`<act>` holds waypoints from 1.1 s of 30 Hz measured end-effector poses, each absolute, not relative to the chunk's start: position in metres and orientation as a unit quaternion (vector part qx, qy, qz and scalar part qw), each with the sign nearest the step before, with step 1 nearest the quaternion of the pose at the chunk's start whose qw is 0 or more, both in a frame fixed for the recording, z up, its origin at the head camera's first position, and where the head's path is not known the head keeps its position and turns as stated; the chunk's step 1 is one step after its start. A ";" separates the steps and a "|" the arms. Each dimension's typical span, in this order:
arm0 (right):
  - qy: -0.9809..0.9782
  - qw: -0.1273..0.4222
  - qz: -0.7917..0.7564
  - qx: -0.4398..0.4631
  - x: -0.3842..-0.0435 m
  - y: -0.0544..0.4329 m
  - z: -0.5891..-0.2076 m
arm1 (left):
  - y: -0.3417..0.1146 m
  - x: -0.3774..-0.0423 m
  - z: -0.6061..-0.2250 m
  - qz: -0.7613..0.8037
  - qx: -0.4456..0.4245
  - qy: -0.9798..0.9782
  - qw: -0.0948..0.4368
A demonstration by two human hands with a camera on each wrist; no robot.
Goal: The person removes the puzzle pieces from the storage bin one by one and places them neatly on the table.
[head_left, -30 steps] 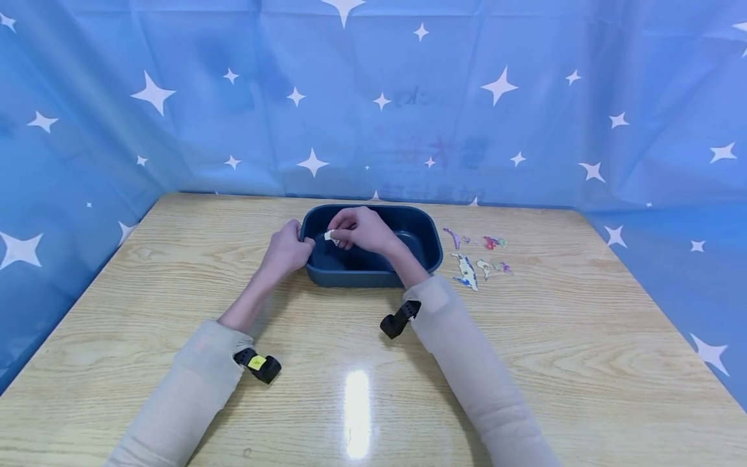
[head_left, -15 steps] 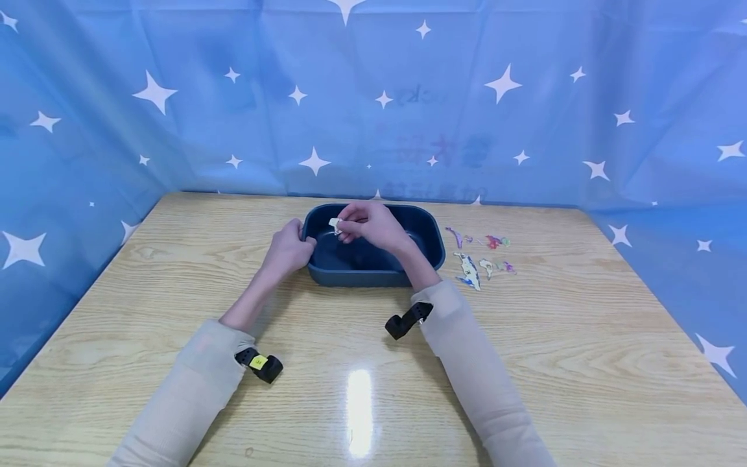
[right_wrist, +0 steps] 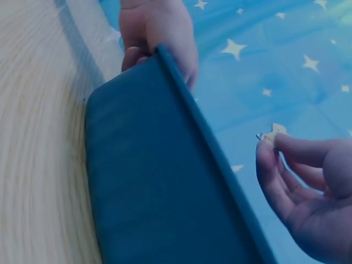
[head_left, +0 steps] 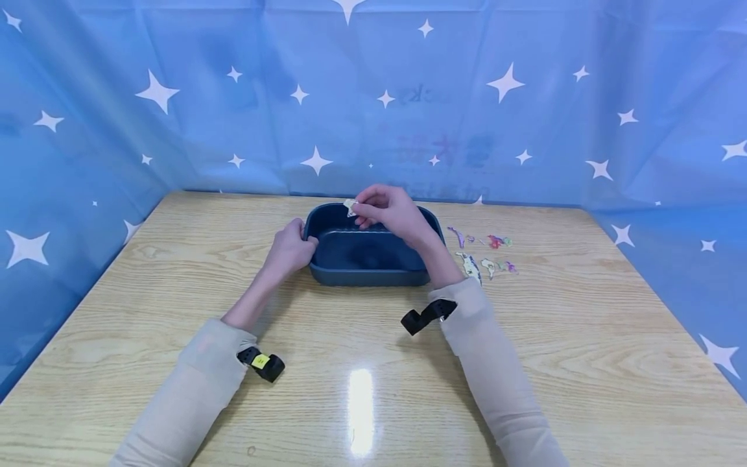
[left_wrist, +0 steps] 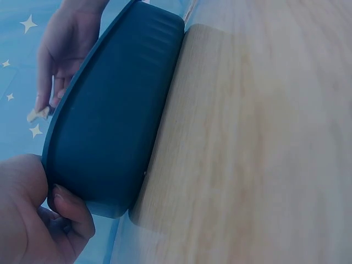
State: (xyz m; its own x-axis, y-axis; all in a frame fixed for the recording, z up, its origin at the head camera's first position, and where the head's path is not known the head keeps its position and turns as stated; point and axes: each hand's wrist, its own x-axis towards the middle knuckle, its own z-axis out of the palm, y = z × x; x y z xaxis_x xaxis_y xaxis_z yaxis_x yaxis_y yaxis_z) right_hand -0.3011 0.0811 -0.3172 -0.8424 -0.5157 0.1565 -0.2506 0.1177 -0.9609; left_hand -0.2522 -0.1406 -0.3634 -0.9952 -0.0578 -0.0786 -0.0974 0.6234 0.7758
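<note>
A dark blue rectangular plastic bin (head_left: 367, 277) with rounded corners stands on the wooden table near its back edge. My left hand (head_left: 287, 250) grips the bin's left end, thumb and fingers over the rim. In the left wrist view, the curled fingers (left_wrist: 71, 212) press against the bin's wall. My right hand (head_left: 390, 211) is raised above the bin's back rim and pinches a small flat cream-white sticker-like piece (head_left: 350, 206) between thumb and fingertips. The right wrist view shows this piece (right_wrist: 273, 133) held up above the rim.
Several small flat cutouts lie right of the bin: a purple strip (head_left: 458, 237), a red piece (head_left: 495, 241), a white-and-blue piece (head_left: 469, 264) partly behind the right forearm, and a pale piece (head_left: 487, 266). A blue curtain (head_left: 373, 97) with white stars hangs behind the table.
My right hand has lifted from inside the bin up and to the right, carrying the small cream-white piece. The left hand keeps its grip on the bin.
</note>
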 end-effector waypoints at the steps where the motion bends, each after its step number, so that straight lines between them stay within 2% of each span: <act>1: 0.738 0.107 -0.614 -0.259 -0.301 0.083 -0.316 | -0.141 -0.252 -0.363 0.432 -0.043 0.900 0.024; 14: 0.765 0.098 -0.594 -0.229 -0.294 0.129 -0.312 | -0.141 -0.254 -0.364 0.430 -0.044 0.901 0.029; 27: 0.795 0.068 -0.574 -0.185 -0.288 0.208 -0.314 | -0.141 -0.252 -0.364 0.425 -0.042 0.904 0.029; 33: 0.830 0.056 -0.538 -0.136 -0.282 0.243 -0.315 | -0.141 -0.252 -0.364 0.426 -0.040 0.904 0.025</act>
